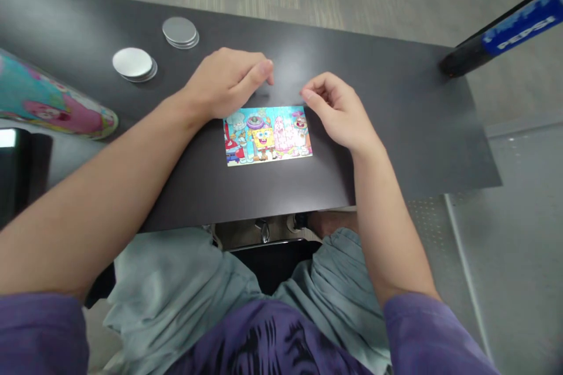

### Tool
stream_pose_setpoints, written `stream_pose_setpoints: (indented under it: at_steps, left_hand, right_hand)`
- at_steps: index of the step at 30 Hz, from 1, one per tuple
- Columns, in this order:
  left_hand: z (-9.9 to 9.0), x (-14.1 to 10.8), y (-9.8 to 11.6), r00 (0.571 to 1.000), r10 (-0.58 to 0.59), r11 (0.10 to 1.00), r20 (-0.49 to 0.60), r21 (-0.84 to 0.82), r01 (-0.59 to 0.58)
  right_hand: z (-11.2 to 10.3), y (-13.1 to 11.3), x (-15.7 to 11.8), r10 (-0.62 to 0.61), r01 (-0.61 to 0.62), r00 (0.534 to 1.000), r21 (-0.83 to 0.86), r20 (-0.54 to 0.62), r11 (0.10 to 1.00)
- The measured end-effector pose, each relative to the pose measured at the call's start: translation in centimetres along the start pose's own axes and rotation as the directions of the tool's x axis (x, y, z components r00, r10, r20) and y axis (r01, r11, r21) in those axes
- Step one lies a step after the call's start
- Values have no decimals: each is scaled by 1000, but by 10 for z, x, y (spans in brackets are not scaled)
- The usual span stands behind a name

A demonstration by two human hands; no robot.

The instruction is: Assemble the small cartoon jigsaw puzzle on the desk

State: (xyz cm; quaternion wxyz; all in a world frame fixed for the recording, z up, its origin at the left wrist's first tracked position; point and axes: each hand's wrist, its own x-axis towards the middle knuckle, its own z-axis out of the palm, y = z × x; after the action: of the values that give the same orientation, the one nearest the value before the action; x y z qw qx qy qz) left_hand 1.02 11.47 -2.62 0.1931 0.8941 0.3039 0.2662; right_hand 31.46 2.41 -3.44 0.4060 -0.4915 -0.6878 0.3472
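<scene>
A small rectangular jigsaw puzzle (267,136) with a bright cartoon picture lies flat on the dark table, its pieces joined together. My left hand (233,79) rests by the puzzle's upper left corner, fingers curled under and thumb pointing right; the inside of the grip is hidden. Just beyond the upper right corner is my right hand (338,106), its thumb and forefinger brought together in a loose pinch, with no object showing between them. A gap of table separates the two hands.
Two short stacks of round silvery discs, a nearer stack (134,64) and a farther stack (180,32), stand at the left of the table (413,129). A tall cartoon-printed cylinder (57,102) is beside them. At the right end rises a dark Pepsi-labelled cylinder (505,35).
</scene>
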Motion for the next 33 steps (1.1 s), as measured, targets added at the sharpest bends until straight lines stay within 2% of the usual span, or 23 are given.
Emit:
stream_pose_setpoints:
  at_steps: [2, 4, 6, 9, 12, 15, 17, 19, 23, 27, 33]
  left_hand:
    - [1, -3, 2, 997, 10, 1000, -75, 8, -9]
    - [3, -9, 7, 981, -27, 1000, -192, -15, 25]
    - [3, -18, 16, 962, -77, 997, -261, -40, 68]
    - [1, -42, 33, 952, -107, 994, -287, -14, 107]
    - [-5, -76, 48, 948, -161, 985, -274, 14, 172]
    - [-13, -112, 62, 944, -220, 970, -245, 47, 238]
    - [-19, -132, 71, 938, -261, 956, -228, 71, 283]
    - [-23, -149, 80, 932, -300, 942, -202, 95, 323]
    - [-28, -171, 99, 909, -383, 903, -163, 140, 406]
    - [-28, -180, 109, 878, -454, 862, -151, 176, 476]
    - [-26, -179, 111, 856, -498, 834, -137, 195, 516]
  right_hand:
    - [1, 9, 4, -18, 18, 999, 3, -45, 1000]
    - [3, 15, 8, -43, 45, 994, 16, -97, 999]
    - [5, 15, 9, -41, 49, 985, 43, -169, 998]
    - [8, 7, 3, -26, 26, 968, -5, -248, 1000]
    - [14, -12, -16, -63, 35, 990, -212, -127, 977]
    - [26, -40, -49, -19, 37, 999, -479, 43, 877]
    - [38, -58, -73, -1, 58, 994, -518, 111, 853]
    - [48, -73, -94, 79, 78, 970, -606, 229, 792]
    - [54, -87, -115, 126, 67, 960, -645, 249, 761]
    - [30, -81, -120, 196, -17, 963, -683, 186, 731]
    - [-46, -56, -121, 329, -184, 942, -731, 59, 657]
